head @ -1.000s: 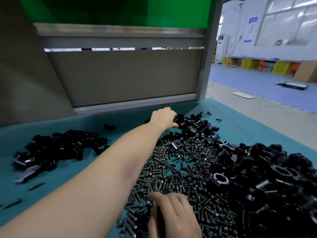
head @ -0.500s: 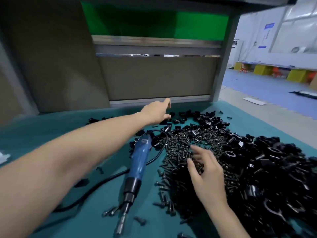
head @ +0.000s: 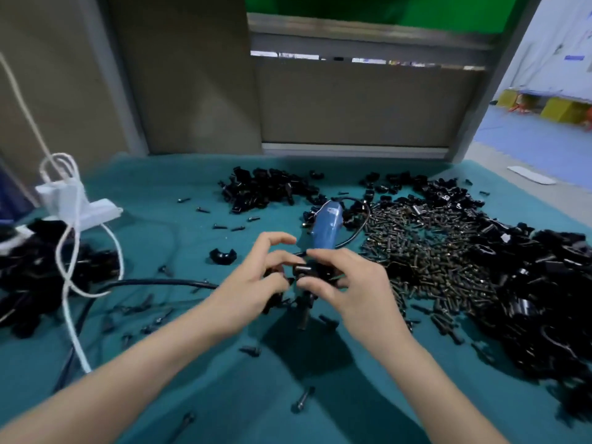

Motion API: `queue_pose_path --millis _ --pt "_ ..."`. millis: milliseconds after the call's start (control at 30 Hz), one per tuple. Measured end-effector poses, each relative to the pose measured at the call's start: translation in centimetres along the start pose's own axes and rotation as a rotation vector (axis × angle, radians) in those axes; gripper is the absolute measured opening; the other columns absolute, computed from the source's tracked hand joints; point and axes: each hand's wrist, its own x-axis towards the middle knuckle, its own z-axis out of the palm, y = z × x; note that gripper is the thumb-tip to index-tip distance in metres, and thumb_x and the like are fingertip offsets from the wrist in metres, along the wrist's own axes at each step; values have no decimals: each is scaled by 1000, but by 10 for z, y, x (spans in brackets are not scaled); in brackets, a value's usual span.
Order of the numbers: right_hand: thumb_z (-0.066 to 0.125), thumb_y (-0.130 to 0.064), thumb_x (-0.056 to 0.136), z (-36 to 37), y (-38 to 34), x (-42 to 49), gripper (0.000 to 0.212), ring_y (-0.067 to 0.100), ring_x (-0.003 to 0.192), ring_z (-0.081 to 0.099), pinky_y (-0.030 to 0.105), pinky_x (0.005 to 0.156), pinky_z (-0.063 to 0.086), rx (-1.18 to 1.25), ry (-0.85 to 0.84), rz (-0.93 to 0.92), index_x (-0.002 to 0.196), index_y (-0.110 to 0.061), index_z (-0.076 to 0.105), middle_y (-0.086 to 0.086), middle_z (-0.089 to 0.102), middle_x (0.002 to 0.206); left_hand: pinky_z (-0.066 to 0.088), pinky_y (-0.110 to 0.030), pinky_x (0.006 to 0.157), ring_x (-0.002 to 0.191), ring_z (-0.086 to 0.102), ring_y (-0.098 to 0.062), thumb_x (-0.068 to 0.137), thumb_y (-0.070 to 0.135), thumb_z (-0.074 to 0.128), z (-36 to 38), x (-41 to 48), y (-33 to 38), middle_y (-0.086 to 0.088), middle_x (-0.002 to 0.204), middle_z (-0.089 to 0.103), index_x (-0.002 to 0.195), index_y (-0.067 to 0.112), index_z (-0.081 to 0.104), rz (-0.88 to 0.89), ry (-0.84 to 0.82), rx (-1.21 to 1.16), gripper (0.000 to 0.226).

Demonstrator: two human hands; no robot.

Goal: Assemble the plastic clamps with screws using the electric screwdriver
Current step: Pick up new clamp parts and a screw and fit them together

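Observation:
My left hand point(head: 256, 280) and my right hand point(head: 349, 283) meet above the middle of the teal mat, both pinching small black plastic clamp parts point(head: 304, 272) between fingers and thumbs. Just behind them lies the blue electric screwdriver point(head: 325, 229), its tip hidden under my hands and its black cable point(head: 153, 283) running off to the left. A wide heap of dark screws point(head: 426, 251) spreads to the right of the screwdriver. Black clamp pieces are piled at the back centre point(head: 266, 190) and along the right side point(head: 544, 283).
A white power strip point(head: 80, 206) with looped white cord point(head: 69, 274) sits at the left, beside another heap of black parts point(head: 35, 270). Loose screws point(head: 302, 400) and one clamp half point(head: 222, 255) dot the teal mat point(head: 192, 363). Grey partition panels point(head: 352, 104) close the back.
The view swung left and down. My left arm drew back from the far pile and my right hand left the screws; both now meet at the centre holding clamp parts.

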Motion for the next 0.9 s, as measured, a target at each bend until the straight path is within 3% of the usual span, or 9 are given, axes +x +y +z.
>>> queue_pose_path --millis 67,133,233,367,533,667,767,833,900 --pt "77 -36 75 6 1 2 28 1 84 63 12 76 46 44 63 95 96 -18 76 -15 70 85 39 -16 74 87 48 -4 72 7 38 1 -16 -15 23 106 60 113 33 42 42 51 93 49" --pt "79 -31 77 12 3 4 7 0 77 64 10 71 44 94 87 182 83 -31 74 -20 69 74 42 -22 88 106 50 -5 83 -1 40 1 -25 -30 25 111 58 114 33 44 111 128 148 47" --pt "79 -29 76 22 2 7 8 2 67 65 15 67 49 250 80 261 79 -34 73 -17 71 72 45 -39 102 121 52 -10 90 -11 53 -5 -26 -40 20 120 57 112 31 53 150 231 94 48" --pt "78 -17 79 31 -2 14 17 10 74 71 38 80 59 401 25 340 93 -24 74 -8 75 82 47 -22 98 127 51 -5 83 -13 65 -8 -26 -42 21 151 33 112 37 63 219 260 60 58" --pt "77 -12 79 30 -4 18 19 6 79 69 19 76 53 414 -89 298 90 -27 73 -9 75 85 52 -28 96 119 58 -5 75 -13 72 -6 -26 -43 19 140 51 113 38 66 156 339 22 64" --pt "81 -16 75 35 -8 8 19 2 76 67 14 72 50 368 -36 281 82 -31 72 -16 72 80 50 -14 91 107 62 4 68 -11 79 -4 -26 -43 14 121 64 101 31 66 174 415 202 55" --pt "83 -21 73 43 -11 0 22 0 84 66 10 69 46 224 -21 261 85 -32 69 -21 69 83 41 -2 78 90 60 10 64 5 85 0 -28 -45 19 96 66 86 34 60 105 444 358 45" --pt "83 -21 74 48 -12 -3 22 0 88 63 10 69 45 137 -9 224 89 -29 69 -19 68 85 40 -5 64 71 57 6 65 13 84 2 -28 -45 16 75 63 77 38 55 43 454 350 40" --pt "82 -21 75 51 -12 -3 22 1 91 62 12 70 48 113 -9 212 92 -26 69 -18 66 86 46 -20 54 54 52 -3 66 15 83 2 -27 -46 9 71 65 77 35 54 -3 445 251 37"
